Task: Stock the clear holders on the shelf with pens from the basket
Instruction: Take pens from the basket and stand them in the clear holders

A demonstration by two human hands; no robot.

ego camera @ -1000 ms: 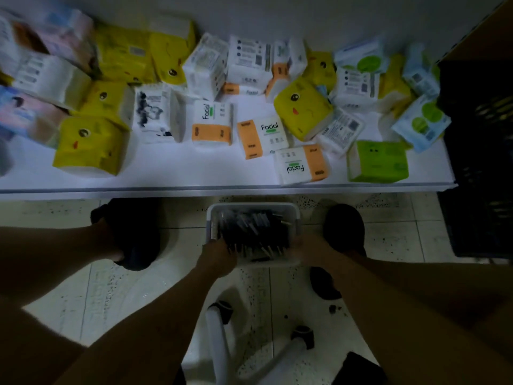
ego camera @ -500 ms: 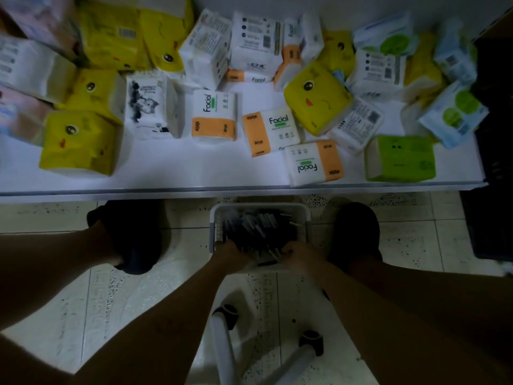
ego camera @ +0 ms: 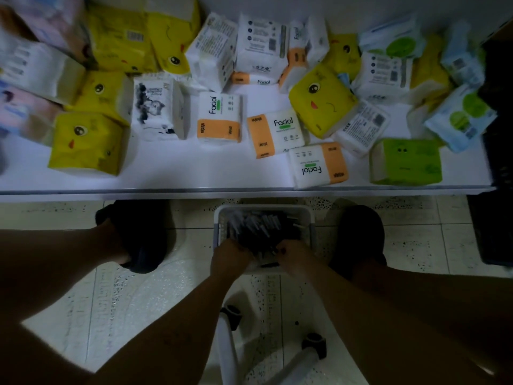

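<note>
Left hand (ego camera: 229,259), right hand (ego camera: 294,255) among pens (ego camera: 258,232) in basket (ego camera: 263,209), grips unclear

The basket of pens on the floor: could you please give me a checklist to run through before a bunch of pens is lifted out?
1. Both hands at the pens: ok. The left hand and right hand are at the near end of the pens.
2. Firm hold on a bunch: cannot tell. The fingers are buried in the pile, which is dark and blurred.
3. Basket steady: ok. The basket sits flat on the floor.
4. Clear holders located: not ok. None is in view; the shelf shows only tissue packs.
5. Lift path: probably ok. The hands are nearer than the shelf edge.
</note>
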